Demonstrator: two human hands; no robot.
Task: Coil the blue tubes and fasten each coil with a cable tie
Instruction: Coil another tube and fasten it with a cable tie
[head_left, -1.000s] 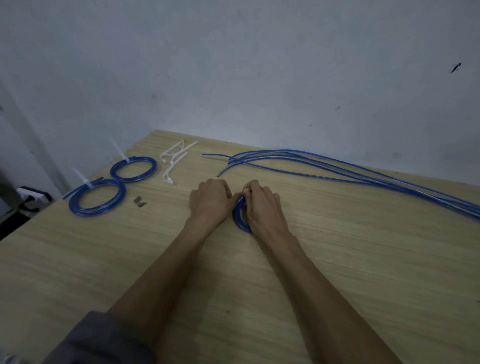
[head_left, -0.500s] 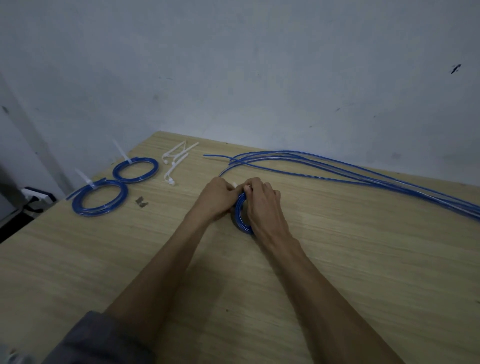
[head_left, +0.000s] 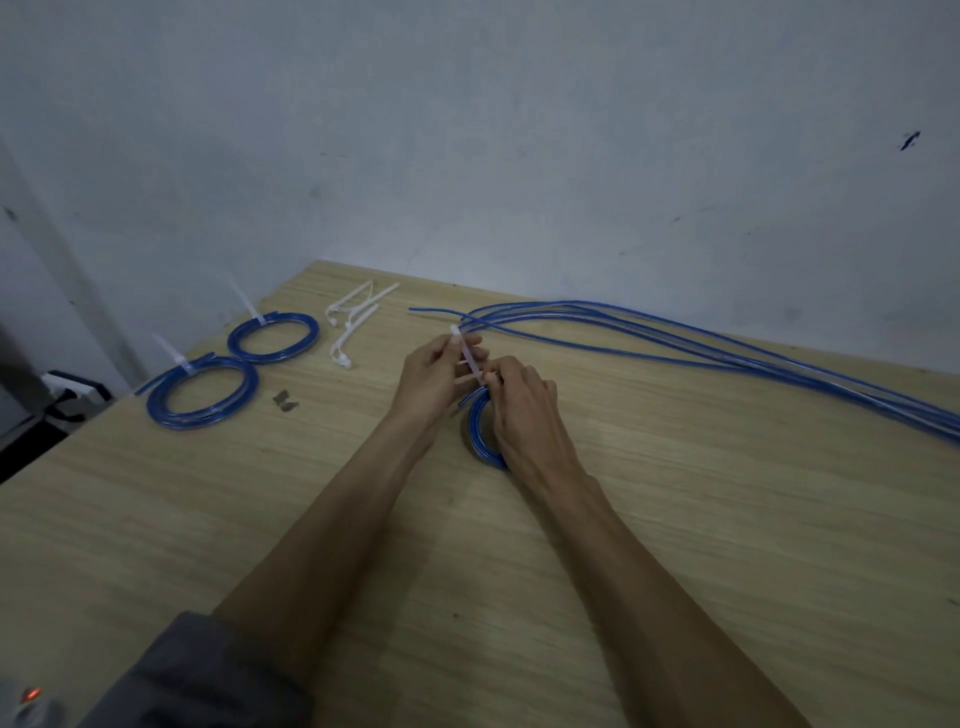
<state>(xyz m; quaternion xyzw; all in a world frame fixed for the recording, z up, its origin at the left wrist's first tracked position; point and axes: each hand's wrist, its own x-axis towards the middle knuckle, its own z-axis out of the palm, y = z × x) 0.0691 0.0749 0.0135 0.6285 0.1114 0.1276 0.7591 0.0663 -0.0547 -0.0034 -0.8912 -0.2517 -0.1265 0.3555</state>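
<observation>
A pale grey-blue wall (head_left: 519, 130), scuffed and marked in places, fills the upper half of the frame, and below it a light wooden table (head_left: 727, 571) runs from the middle of the frame down to the bottom edge.

Across the upper right of the table lies a bundle of loose blue tubes (head_left: 727, 353), uncoiled, their ends fanning out near the centre and the rest trailing off the right edge. At the left of the table sit two finished coils: the nearer coil (head_left: 201, 393) at mid left and the farther coil (head_left: 272, 338) just beyond it, the two touching or nearly so. Each has a white tie round it with the tail sticking up.

Both bare forearms reach in from the bottom of the frame to the centre. The right hand (head_left: 524, 410) rests over a third blue coil (head_left: 480, 431), which lies on the table just beneath and left of it; its fingers are curled and pinch the lower part of a white cable tie (head_left: 467, 358) at the top of that coil. The left hand (head_left: 434, 374), just left of the right, grips the upper part of the same tie between thumb and fingers, and the tie's end sticks out above them.

Between the hands and the farther coil, a small heap of spare white ties (head_left: 353, 322) lies near the table's far edge. A small dark scrap (head_left: 284, 401) lies on the wood right of the nearer coil. A grey sleeve (head_left: 197, 680) shows at lower left.
</observation>
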